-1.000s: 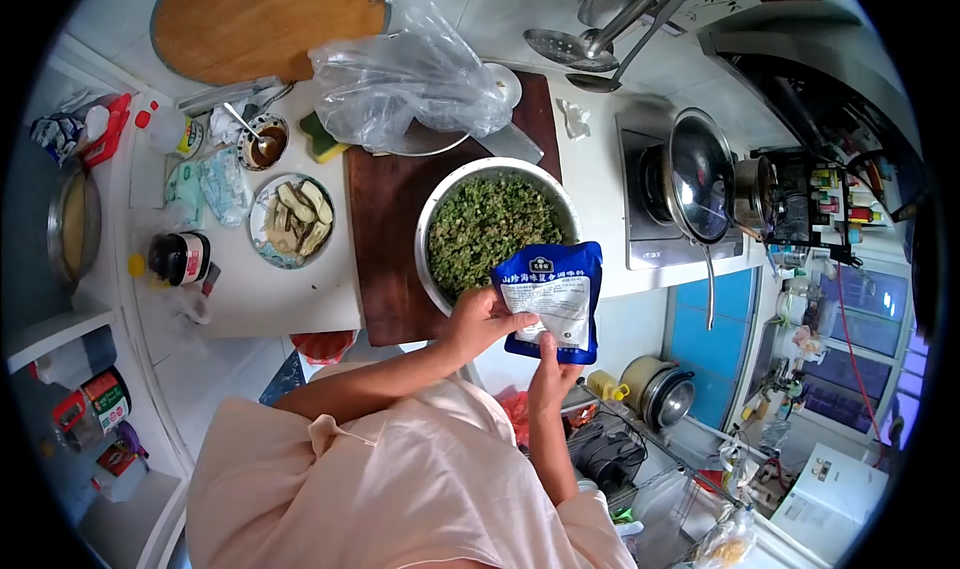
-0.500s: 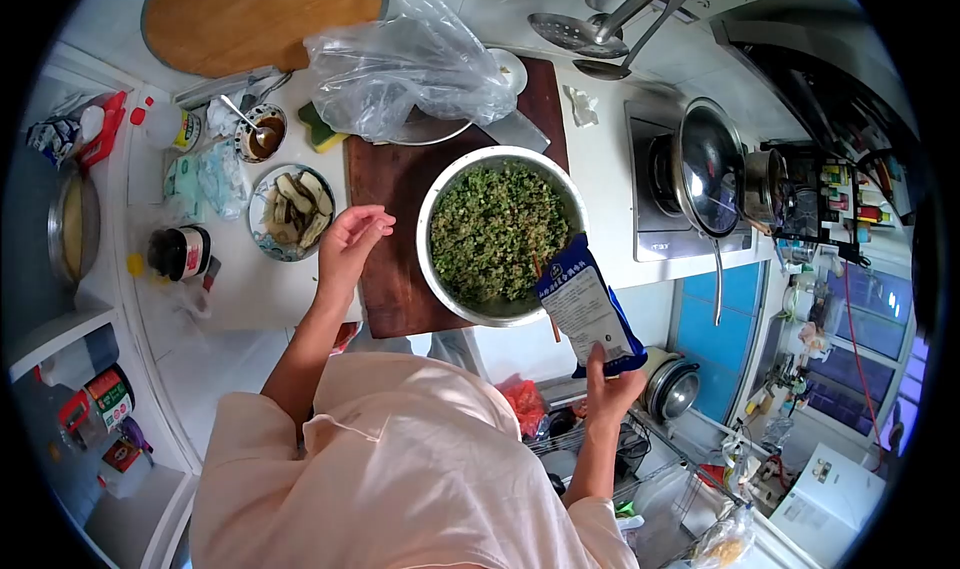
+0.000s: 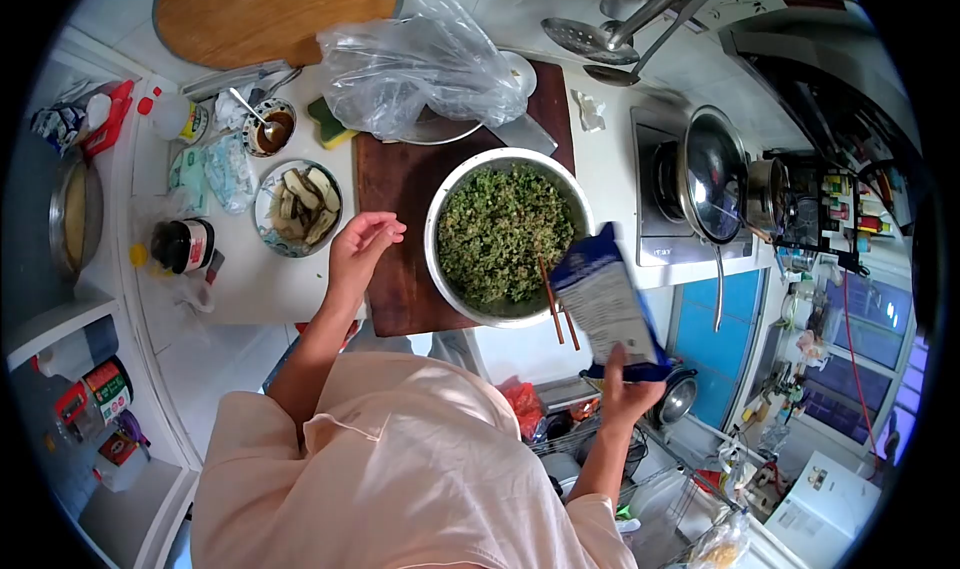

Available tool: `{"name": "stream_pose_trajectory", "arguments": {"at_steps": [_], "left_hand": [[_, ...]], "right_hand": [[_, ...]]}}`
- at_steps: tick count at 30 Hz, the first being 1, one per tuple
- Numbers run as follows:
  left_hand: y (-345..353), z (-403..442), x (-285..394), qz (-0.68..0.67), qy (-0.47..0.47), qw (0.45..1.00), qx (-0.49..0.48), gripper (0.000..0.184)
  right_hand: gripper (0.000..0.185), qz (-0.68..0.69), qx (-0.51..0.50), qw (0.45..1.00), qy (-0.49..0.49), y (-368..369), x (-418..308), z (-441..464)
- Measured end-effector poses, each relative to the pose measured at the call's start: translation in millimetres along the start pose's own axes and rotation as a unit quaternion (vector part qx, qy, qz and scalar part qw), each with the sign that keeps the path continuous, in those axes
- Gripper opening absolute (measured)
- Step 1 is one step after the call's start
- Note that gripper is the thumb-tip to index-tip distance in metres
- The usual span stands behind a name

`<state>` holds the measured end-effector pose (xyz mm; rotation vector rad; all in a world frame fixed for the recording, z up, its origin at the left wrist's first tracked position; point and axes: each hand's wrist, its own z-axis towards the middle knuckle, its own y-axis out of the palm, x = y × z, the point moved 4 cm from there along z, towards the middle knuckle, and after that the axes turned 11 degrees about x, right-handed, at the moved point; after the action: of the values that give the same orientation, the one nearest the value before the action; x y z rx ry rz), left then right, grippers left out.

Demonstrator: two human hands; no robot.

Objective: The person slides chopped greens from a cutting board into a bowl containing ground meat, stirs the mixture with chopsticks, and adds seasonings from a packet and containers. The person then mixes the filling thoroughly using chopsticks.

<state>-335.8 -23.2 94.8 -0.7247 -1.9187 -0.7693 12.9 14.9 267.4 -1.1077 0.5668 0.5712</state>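
- The right hand (image 3: pixel 625 397) is closed round the lower end of a flat blue plastic packet (image 3: pixel 608 309) with a pale printed panel, its thumb laid across the printed face.
- The packet tilts, its upper end beside the lower right rim of a wide round silver metal bowl (image 3: pixel 495 315) and overlapping it in this view.
- The left hand (image 3: pixel 360 254) hangs above the dark board's left edge, apart from the bowl, with fingers loosely bent and the thumb near them; its fingertips are too small in view to tell whether they pinch anything.
- Finely chopped green mixture (image 3: pixel 500 229) fills most of the bowl.
- Two thin reddish-brown chopsticks (image 3: pixel 552 304) lean over the bowl's near rim, just left of the packet, with one end in the mixture.
- The bowl stands on a dark brown rectangular wooden board (image 3: pixel 400 304), laid on a white counter (image 3: pixel 245 294).
- A crumpled clear plastic bag (image 3: pixel 410 74) lies at the board's far end.
- Left of the board, a round patterned plate (image 3: pixel 264 206) carries pale slices with dark edges (image 3: pixel 308 201).
- Beyond the plate, a small patterned bowl (image 3: pixel 250 134) holds brown sauce and a metal spoon (image 3: pixel 246 103).
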Motion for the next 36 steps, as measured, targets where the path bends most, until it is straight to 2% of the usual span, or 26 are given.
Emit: {"name": "stream_pose_trajectory", "arguments": {"at_steps": [1, 2, 5, 7, 10, 14, 17, 18, 19, 21, 23, 24, 25, 27, 29, 32, 36], "left_hand": [[-0.2, 0.1, -0.5, 0.007, 0.006, 1.000, 0.001, 0.022], [-0.3, -0.2, -1.1, 0.013, 0.012, 1.000, 0.002, 0.023], [-1.7, -1.0, -2.0, 0.018, 0.019, 1.000, 0.007, 0.024], [-2.8, -1.1, -1.0, 0.016, 0.013, 1.000, 0.010, 0.022], [-1.2, -2.1, 0.2, 0.010, 0.000, 1.000, 0.013, 0.020], [-0.7, -2.2, -0.3, 0.018, -0.001, 1.000, 0.018, 0.020], [-4.7, -0.7, -6.4, 0.018, 0.006, 1.000, 0.023, 0.019], [-7.2, 1.7, -10.6, 0.017, 0.010, 1.000, 0.023, 0.019], [-13.4, 7.9, -20.7, 0.037, 0.036, 0.998, 0.032, 0.018], [-29.0, 17.9, -41.4, 0.080, 0.087, 0.991, 0.056, 0.016], [-43.2, 16.2, -51.1, 0.324, 0.148, 0.932, 0.070, 0.015], [-48.7, 15.5, -62.9, 0.365, 0.204, 0.905, 0.076, 0.016], [-49.7, 13.1, -71.4, 0.378, 0.197, 0.903, 0.053, 0.017], [-51.4, 4.4, -86.1, 0.478, 0.186, 0.858, 0.020, 0.019], [-50.4, -1.5, -94.9, 0.515, 0.205, 0.832, -0.003, 0.022], [-41.1, -7.0, -94.5, 0.541, 0.245, 0.804, -0.004, 0.020], [-36.2, -8.9, -103.4, 0.568, 0.277, 0.775, -0.006, 0.013]], "right_hand": [[0.013, 0.010, -0.041, 0.999, 0.027, 3.0, -3.3, -3.3], [0.013, -0.053, -0.065, 0.996, -0.018, 5.5, 1.3, -4.2], [0.014, -0.050, -0.006, 0.999, -0.002, 3.3, -6.0, 1.2], [0.013, -0.064, 0.033, 0.995, -0.064, -1.4, 5.3, 4.1], [0.013, -0.019, 0.072, 0.997, -0.011, -9.1, 13.6, 9.1], [0.016, -0.056, 0.046, 0.997, -0.010, -7.9, 31.3, 10.7], [0.018, -0.053, 0.050, 0.997, 0.000, -13.5, 15.0, 12.7], [0.018, -0.073, 0.008, 0.997, -0.014, -13.5, 21.0, 12.3], [0.019, -0.102, -0.017, 0.994, -0.016, -11.5, 22.4, 10.7], [0.019, -0.035, -0.008, 0.999, 0.004, -10.2, 16.3, 5.9], [0.020, 0.013, 0.012, 0.999, 0.036, -9.5, 17.9, 1.0], [0.020, -0.044, -0.032, 0.998, 0.011, -6.5, 11.2, 3.1], [0.020, -0.036, -0.028, 0.999, 0.016, -5.6, 17.3, 0.3], [0.021, -0.016, -0.027, 0.999, 0.024, -1.0, 33.4, -5.1], [0.023, 0.085, 0.038, 0.994, 0.058, -3.6, 39.6, -3.6], [0.022, 0.097, 0.092, 0.989, 0.056, -9.8, 55.3, 1.9], [0.022, -0.064, -0.009, 0.997, 0.040, -16.7, 61.1, 3.6]]}}
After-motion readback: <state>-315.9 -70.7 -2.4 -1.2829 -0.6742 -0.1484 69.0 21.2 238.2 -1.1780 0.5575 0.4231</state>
